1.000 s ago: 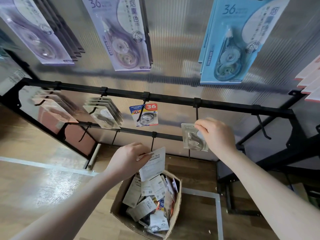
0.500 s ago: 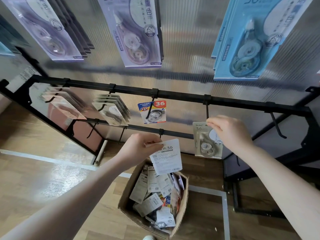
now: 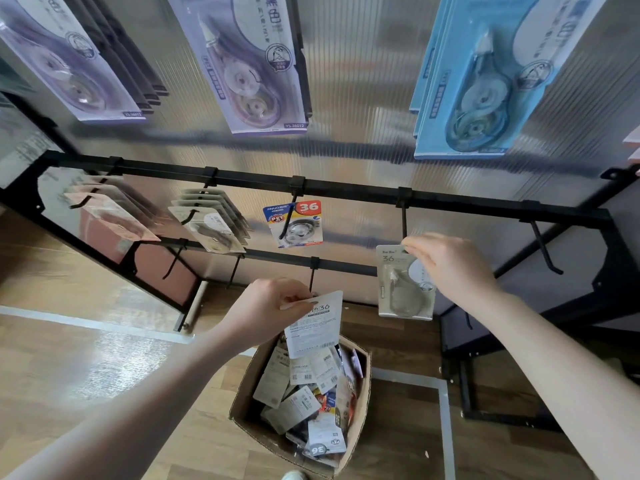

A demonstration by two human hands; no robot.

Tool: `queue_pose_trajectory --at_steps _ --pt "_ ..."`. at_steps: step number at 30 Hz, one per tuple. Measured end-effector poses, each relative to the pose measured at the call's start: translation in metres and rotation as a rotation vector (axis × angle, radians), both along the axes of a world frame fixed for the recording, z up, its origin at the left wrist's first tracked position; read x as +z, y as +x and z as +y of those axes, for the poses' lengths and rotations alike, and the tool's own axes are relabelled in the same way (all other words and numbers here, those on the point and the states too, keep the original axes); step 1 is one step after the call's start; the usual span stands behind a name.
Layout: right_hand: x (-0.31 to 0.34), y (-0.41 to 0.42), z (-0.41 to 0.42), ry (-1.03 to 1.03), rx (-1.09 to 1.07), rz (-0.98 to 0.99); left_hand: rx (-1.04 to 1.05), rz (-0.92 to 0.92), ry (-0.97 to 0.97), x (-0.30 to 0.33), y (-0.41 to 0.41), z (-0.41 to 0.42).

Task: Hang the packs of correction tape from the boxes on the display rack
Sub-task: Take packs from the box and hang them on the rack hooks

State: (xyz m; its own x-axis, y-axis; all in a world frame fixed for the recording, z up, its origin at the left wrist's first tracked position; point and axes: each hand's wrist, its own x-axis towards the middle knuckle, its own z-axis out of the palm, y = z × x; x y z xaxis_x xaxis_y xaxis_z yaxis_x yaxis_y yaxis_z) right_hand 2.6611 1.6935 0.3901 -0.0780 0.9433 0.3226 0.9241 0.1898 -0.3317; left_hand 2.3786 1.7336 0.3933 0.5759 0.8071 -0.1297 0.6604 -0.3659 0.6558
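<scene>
Since a second ago the right hand point(image 3: 453, 268) has lifted its grey correction tape pack point(image 3: 403, 284) to the hook point(image 3: 404, 223). Its grip pinches the pack's top; align the hole just beside that grip, then slide on. The left hand point(image 3: 266, 315) pinches a white pack point(image 3: 317, 325) over the cardboard box point(image 3: 360, 420).

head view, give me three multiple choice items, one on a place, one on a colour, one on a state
1. Where is the box?
A. on the floor under the rack
B. on a shelf
C. in the left hand

2. What colour are the top right packs?
A. red
B. blue
C. green

3. What is the right hand doing?
A. hanging open
B. resting on the floor
C. pinching a grey pack at a hook

Key: 1 A, it stands on the wood floor; 2 B, their cards are light blue; 3 C, fingers pinch the pack's top by the hook.
</scene>
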Motion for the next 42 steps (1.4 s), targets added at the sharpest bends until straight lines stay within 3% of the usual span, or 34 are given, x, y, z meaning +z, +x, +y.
queue_pose_trajectory --at_steps 5,12,24,29,35,39,42 --pt "-0.002 0.004 -0.002 -0.092 -0.028 0.119 -0.019 0.008 0.009 -0.005 0.002 -0.001" --pt "0.004 0.006 -0.010 0.000 0.066 -0.079 -0.001 0.011 0.004 -0.013 0.000 0.001" --pt "-0.005 0.003 0.021 -0.061 -0.104 -0.136 -0.055 -0.009 0.097 -0.016 0.002 0.009" --pt "0.008 0.000 0.032 -0.113 -0.148 -0.131 -0.055 0.114 0.107 -0.013 0.004 0.019" --pt "0.006 0.000 0.038 -0.138 -0.187 -0.154 -0.112 0.247 -0.079 0.000 0.002 0.023" --pt "0.006 0.002 0.031 -0.084 -0.197 -0.174 -0.171 0.341 0.033 0.003 -0.001 0.023" --pt "0.004 0.005 0.028 -0.058 -0.199 -0.182 -0.111 0.298 0.167 0.008 -0.002 0.023"
